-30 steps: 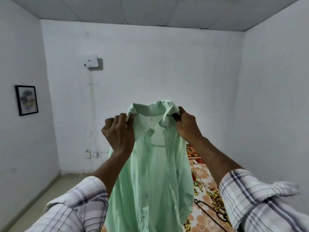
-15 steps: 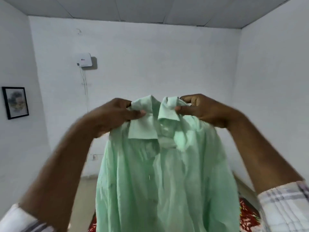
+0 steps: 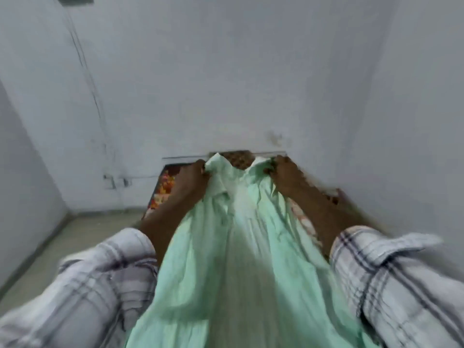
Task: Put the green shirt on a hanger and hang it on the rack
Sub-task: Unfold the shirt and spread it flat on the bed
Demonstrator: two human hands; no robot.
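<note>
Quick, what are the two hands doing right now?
Left hand: closed, gripping the green shirt near its collar.
Right hand: closed, gripping the shirt's other collar side.

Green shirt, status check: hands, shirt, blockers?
Collar area gripped by left hand and right hand. No hanger on green shirt, spread over floral bed cover. Hanger and rack not in view; frame blurred.

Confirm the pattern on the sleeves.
White with dark plaid stripes; head view, right sleeve clearest.
</note>
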